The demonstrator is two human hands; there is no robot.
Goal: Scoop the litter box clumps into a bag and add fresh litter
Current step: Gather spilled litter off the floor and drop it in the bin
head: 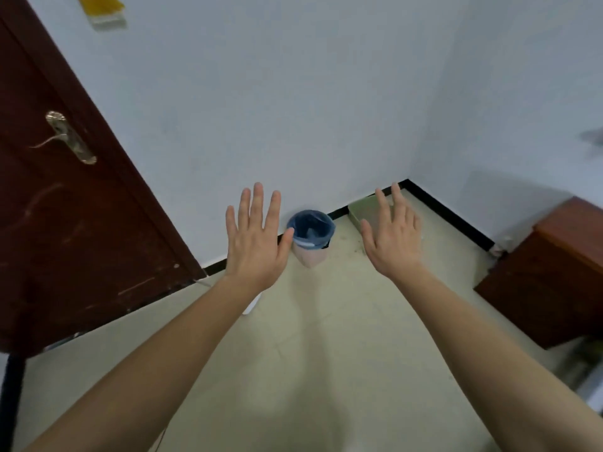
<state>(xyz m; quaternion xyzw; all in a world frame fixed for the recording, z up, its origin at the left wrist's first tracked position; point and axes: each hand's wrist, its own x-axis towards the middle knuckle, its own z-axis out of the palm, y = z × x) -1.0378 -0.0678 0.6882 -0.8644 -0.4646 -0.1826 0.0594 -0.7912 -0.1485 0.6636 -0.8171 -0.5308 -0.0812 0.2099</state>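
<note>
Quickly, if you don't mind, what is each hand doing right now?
Left hand: open, fingers spread, holding nothing.
Right hand: open, fingers spread, holding nothing.

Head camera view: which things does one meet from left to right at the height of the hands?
Dark red-brown wooden door → open left hand → pale bin lined with blue plastic bag → open right hand → reddish-brown wooden cabinet.

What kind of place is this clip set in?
Probably a corner of a home room: a dark wooden door with a lever handle, a tiled floor, a small bin lined with a blue bag, and a wooden cabinet.
</note>
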